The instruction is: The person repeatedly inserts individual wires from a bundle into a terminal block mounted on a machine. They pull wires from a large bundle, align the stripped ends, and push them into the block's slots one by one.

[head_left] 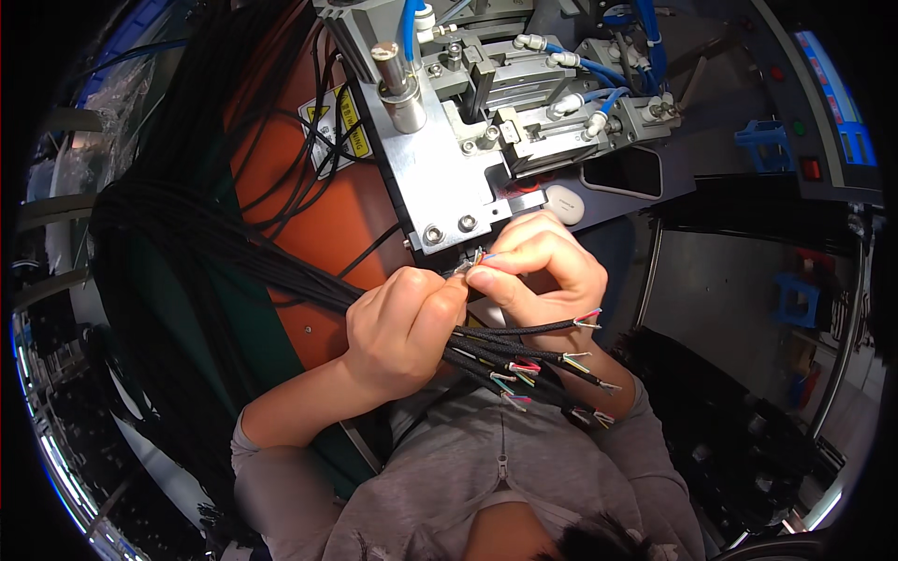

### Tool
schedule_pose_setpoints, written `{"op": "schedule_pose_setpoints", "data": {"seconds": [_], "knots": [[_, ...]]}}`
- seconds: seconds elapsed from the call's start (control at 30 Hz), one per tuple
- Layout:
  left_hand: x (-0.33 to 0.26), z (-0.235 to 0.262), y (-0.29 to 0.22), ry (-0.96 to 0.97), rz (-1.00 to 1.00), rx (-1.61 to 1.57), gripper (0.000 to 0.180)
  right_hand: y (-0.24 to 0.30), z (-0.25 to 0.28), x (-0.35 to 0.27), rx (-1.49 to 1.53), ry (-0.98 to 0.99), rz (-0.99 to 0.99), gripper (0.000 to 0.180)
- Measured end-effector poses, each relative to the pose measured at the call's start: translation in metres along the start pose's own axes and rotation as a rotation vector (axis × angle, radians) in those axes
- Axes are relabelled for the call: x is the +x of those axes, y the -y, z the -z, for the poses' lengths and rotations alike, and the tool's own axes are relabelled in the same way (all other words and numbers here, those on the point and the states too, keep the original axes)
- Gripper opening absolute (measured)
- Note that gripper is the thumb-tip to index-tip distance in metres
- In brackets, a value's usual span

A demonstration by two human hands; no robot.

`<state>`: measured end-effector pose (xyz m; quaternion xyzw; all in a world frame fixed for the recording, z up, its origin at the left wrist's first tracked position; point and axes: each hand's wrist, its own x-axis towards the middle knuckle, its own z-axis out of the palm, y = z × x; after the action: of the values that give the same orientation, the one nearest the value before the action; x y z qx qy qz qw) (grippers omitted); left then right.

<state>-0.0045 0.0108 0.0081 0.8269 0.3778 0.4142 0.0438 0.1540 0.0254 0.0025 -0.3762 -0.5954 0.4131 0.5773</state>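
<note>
At the front edge of a metal pneumatic fixture (430, 178), my two hands meet over the stripped end of a cable. My left hand (400, 327) is closed on this cable, most of which its fingers hide. Thin coloured wires (478, 255) fan out at the fingertips. Thumb and forefinger of my right hand (547, 271) pinch these wires from the right. A thick bundle of black cables (299, 271) comes in from the left and runs beneath my left hand. Several braided cable ends (524, 328) stick out to the right below, showing bare coloured wires.
Blue air tubes (599, 67) feed cylinders at the fixture's back. A dark-screened phone (622, 173) and a small white case (563, 203) lie right of it. A yellow-and-white label (337, 131) is on the orange surface (281, 159). A control panel (795, 93) stands far right.
</note>
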Motion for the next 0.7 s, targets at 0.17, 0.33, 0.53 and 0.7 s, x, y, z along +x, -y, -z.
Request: {"op": "schedule_pose_setpoints", "data": {"seconds": [0.17,0.33,0.53,0.7], "knots": [[-0.002,-0.001,-0.002,0.066,0.029,0.055,0.024,0.010,0.013,0.007,-0.390,0.096,0.110,0.015],[-0.003,-0.001,-0.001,0.106,-0.017,0.116,0.027,0.009,0.033,0.008,-0.292,0.276,-0.188,0.016],[-0.005,-0.002,-0.005,0.190,-0.055,0.225,0.031,-0.008,0.044,-0.004,-0.045,0.265,-0.375,0.010],[-0.007,-0.005,-0.007,0.290,-0.033,0.258,0.035,-0.019,0.038,-0.007,-0.269,0.230,-0.268,0.007]]}}
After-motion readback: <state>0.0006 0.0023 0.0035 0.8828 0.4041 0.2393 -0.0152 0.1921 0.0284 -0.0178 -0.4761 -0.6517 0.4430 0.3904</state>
